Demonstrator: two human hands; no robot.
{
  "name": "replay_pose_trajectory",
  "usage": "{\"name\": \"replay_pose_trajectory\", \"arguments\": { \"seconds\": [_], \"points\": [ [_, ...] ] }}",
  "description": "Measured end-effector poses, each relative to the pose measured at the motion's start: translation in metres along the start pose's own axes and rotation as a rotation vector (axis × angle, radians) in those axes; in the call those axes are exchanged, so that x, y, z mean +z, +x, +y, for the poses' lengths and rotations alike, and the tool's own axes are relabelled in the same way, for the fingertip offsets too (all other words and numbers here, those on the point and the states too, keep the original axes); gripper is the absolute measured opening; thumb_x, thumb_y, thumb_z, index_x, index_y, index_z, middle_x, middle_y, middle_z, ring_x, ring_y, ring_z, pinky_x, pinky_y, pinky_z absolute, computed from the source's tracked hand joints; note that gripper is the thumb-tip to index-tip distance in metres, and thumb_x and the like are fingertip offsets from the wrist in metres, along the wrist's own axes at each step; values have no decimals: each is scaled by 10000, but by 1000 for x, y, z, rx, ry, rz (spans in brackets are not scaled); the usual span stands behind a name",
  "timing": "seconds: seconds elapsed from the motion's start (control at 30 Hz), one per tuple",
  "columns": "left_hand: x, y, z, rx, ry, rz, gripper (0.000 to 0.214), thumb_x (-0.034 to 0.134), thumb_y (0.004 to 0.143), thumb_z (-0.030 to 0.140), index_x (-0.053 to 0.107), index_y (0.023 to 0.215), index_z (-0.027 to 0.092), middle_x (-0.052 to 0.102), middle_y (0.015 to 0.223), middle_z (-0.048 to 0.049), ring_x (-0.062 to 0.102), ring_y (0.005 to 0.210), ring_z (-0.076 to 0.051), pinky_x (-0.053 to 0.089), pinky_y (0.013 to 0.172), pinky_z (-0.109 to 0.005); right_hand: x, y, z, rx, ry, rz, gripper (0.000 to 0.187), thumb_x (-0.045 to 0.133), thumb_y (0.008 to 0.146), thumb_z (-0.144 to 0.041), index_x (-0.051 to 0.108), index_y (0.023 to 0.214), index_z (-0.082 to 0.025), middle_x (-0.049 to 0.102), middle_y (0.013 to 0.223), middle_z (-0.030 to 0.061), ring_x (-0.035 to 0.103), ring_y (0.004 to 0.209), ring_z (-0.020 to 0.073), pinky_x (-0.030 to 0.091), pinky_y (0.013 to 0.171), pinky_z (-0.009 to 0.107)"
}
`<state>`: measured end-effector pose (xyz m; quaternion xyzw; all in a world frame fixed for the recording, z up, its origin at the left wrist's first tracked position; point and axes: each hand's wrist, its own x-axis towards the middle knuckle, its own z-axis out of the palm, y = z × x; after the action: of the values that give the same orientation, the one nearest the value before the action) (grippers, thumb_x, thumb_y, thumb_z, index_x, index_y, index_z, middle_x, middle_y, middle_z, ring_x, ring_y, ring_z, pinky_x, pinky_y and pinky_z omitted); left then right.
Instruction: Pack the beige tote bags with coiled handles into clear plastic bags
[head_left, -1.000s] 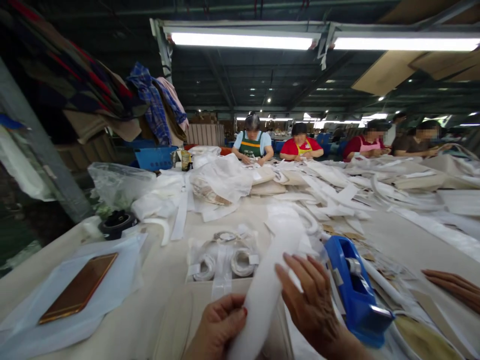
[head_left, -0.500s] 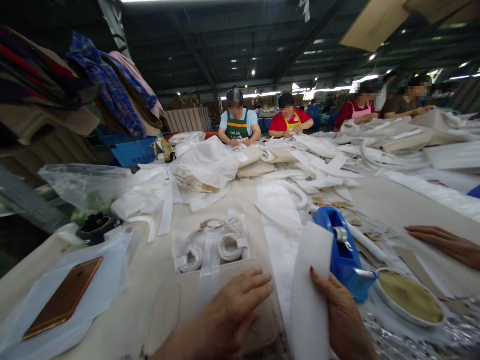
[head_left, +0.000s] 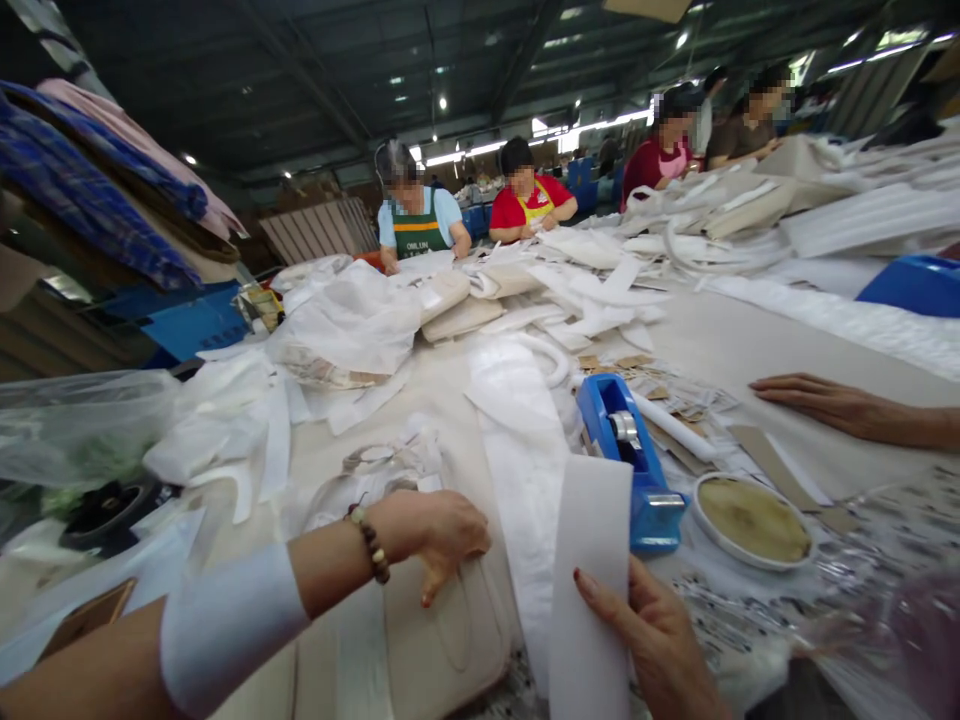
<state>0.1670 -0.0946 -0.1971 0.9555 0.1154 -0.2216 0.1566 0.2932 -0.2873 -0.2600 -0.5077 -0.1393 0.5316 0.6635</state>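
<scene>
My right hand [head_left: 660,640] grips the lower end of a white fabric strip [head_left: 592,560] and holds it upright near the table's front edge. My left hand [head_left: 442,535], with a bead bracelet on the wrist, reaches over a beige bag [head_left: 442,640]; its fingers curl downward at the bag's top edge. Whether they grip anything is hidden. A blue tape dispenser [head_left: 626,460] stands just right of the strip.
A shallow dish of yellowish paste [head_left: 750,520] sits right of the dispenser. Another person's hand [head_left: 825,405] rests flat at the right. A phone [head_left: 82,620] lies at the left. Heaps of white strips [head_left: 525,440], plastic bags [head_left: 352,320] and seated workers fill the far side.
The camera tilted down and left. My left hand moved from lying flat on the beige bag to its top edge with fingers curled. My right hand kept the white strip.
</scene>
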Motion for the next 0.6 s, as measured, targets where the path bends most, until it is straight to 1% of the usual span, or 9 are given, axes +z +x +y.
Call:
{"name": "replay_pose_trajectory", "arguments": {
  "seconds": [0.07,0.17,0.23,0.33,0.4,0.47,0.53,0.6],
  "points": [
    [-6,-3,5,54,89,-98,492,880,152,66,568,510,193,609,578,24,531,511,-170,378,521,-251,3,-1,0,-13,-2,-22,492,781,609,-465,659,998,-190,707,803,48,644,669,212,530,579,297],
    [-13,-6,14,103,243,-149,460,909,252,126,588,578,168,656,711,-40,576,609,-207,405,593,-276,6,1,4,7,8,-62,476,758,634,-480,660,1009,-202,704,820,41,642,693,211,521,577,282],
    [-16,-6,20,94,309,-189,487,919,261,164,611,638,166,669,785,-61,597,673,-227,426,643,-293,7,3,8,16,0,-124,454,736,660,-488,657,1008,-207,703,837,40,643,710,213,521,597,288],
    [-20,-2,26,53,334,-242,574,922,243,168,637,742,175,675,852,-74,612,744,-250,451,695,-319,4,8,14,-10,-59,-235,427,699,705,-495,647,1004,-195,696,892,54,642,795,238,523,683,326],
    [-19,2,28,60,359,-275,636,924,223,180,644,793,164,674,879,-94,611,762,-260,466,706,-339,2,10,17,-18,-102,-273,430,675,723,-511,639,1001,-185,690,894,62,634,815,249,517,710,348],
    [-14,5,27,87,387,-329,671,924,185,201,643,792,150,675,881,-101,604,775,-266,474,725,-361,1,12,19,-31,-132,-269,451,654,727,-538,630,994,-176,680,865,62,626,804,249,513,712,354],
    [-8,7,23,109,417,-369,636,920,182,211,639,749,149,678,853,-84,598,785,-265,461,791,-395,1,14,19,-57,-170,-245,481,625,734,-571,619,999,-169,673,867,64,619,794,242,510,709,344],
    [-3,6,19,116,435,-356,583,917,220,215,638,728,154,679,799,-54,598,759,-246,435,845,-405,1,16,18,-91,-238,-212,501,583,756,-593,608,1014,-165,670,912,72,613,836,241,504,734,331]
  ]
}}
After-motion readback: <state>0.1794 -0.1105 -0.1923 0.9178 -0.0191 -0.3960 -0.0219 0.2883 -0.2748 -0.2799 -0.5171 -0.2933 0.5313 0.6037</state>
